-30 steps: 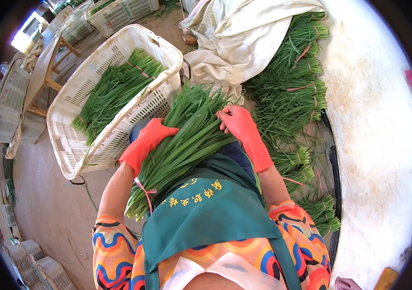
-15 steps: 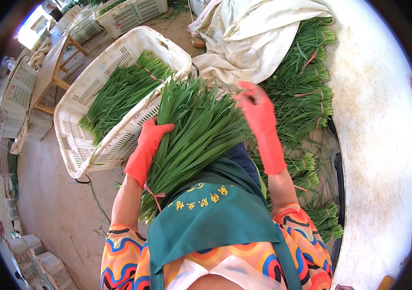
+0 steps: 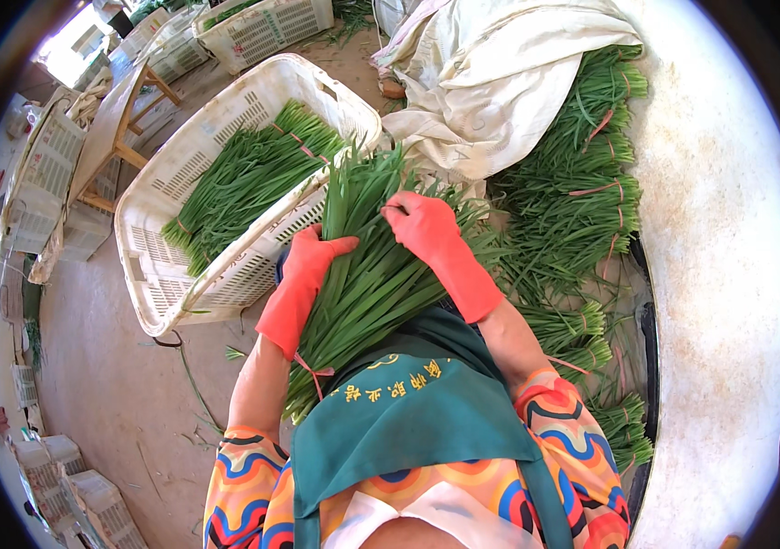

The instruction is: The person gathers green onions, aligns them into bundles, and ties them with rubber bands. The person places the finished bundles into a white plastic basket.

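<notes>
A large bunch of green garlic chives lies across my lap, its tied end with a pink band pointing toward my left elbow. My left hand, in a coral rubber glove, grips the bunch's left side, thumb over the leaves. Above the loose leaf tips, my right hand, gloved alike, has its fingers pinched together on what looks like a thin leaf. A white slatted plastic crate stands just left of the bunch, with tied chive bunches lying inside.
At my right, more banded chive bunches lie stacked beside a pale wall. A cream cloth covers some of them. Further off at the left are a wooden bench and more crates. Loose leaves litter the floor.
My right hand has moved left from beside the leaf tips onto them, and its fingers have closed. The left hand keeps its hold. The whole view has shifted slightly.
</notes>
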A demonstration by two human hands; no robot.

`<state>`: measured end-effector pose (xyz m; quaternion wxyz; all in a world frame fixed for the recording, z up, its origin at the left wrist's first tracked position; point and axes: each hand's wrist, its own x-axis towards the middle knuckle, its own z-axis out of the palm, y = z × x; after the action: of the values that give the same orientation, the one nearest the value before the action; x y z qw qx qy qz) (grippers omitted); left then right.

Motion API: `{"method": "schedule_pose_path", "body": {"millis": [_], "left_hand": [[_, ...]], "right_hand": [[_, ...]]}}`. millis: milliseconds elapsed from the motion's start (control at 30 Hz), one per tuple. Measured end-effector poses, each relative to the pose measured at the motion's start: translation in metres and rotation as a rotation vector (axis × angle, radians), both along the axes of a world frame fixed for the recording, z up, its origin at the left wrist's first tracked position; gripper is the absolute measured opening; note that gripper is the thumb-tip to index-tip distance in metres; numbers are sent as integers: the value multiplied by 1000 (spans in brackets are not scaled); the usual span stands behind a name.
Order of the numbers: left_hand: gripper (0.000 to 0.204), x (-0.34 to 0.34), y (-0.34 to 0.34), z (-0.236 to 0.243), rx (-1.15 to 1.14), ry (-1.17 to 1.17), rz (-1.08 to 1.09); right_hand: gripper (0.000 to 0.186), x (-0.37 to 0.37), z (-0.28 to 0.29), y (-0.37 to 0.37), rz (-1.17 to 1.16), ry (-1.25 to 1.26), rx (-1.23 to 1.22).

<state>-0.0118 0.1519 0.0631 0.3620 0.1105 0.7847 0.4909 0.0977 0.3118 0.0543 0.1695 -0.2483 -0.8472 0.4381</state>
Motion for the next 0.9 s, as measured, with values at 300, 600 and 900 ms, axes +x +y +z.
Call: {"method": "schedule_pose_path", "body": {"millis": [300, 600, 900], "left_hand": [[31, -5, -4, -16, 341, -341, 156], [31, -8, -5, -20, 327, -295, 193], [31, -6, -8, -8, 314, -319, 216]], "right_hand": [[20, 25, 1, 71, -524, 339, -678], [31, 19, 31, -6, 197, -185, -361], [22, 1, -18, -8, -35, -39, 279]]}}
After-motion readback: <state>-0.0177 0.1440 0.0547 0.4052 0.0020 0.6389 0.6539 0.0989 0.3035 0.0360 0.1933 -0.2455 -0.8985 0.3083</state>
